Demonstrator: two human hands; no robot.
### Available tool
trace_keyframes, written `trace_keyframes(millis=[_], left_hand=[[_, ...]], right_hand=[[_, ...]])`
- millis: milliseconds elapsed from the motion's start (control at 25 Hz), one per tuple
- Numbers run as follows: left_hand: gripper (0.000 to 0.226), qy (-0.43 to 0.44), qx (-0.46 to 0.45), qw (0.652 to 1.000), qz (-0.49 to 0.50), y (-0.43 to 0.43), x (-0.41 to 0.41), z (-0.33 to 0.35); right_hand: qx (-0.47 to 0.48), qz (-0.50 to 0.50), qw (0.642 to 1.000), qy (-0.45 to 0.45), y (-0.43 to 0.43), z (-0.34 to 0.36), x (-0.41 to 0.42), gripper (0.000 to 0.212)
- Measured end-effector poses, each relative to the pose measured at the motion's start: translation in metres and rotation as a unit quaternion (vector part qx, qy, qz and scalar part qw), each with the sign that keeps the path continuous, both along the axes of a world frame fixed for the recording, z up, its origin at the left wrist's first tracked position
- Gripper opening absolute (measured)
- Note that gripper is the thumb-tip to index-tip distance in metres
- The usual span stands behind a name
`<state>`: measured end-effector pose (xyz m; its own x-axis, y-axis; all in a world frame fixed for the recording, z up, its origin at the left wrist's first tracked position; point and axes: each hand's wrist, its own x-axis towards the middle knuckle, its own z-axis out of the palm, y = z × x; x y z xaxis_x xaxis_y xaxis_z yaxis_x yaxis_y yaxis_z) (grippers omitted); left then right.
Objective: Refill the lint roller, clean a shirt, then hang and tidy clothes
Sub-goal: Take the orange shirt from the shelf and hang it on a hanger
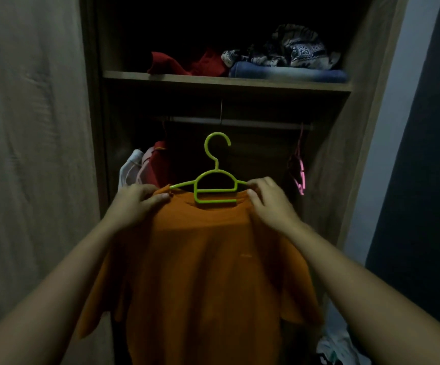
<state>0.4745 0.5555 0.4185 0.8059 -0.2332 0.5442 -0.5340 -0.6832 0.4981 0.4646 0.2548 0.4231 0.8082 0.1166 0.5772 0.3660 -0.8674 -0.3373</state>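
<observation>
An orange shirt hangs on a green plastic hanger that I hold up in front of an open wardrobe. My left hand pinches the shirt's left shoulder at the hanger's left arm. At the other end, my right hand grips the right shoulder of the shirt together with the hanger's right arm. The hanger's hook points up, below the wardrobe rail and not touching it. No lint roller is in sight.
The rail carries red and pale clothes at its left end and a pink hanger at its right. The shelf above holds a red garment, folded jeans and patterned cloth. An open wardrobe door stands at left. Loose clothes lie at the bottom right.
</observation>
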Motion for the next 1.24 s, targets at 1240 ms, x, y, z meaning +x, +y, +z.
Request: trace_keyframes(millis=[1240], left_hand=[[0.063,0.122,-0.325,0.929,-0.128,-0.114,0.079,0.014]], right_hand=[[0.396,0.252,0.844,0.261,0.068,0.07,0.186,0.047]])
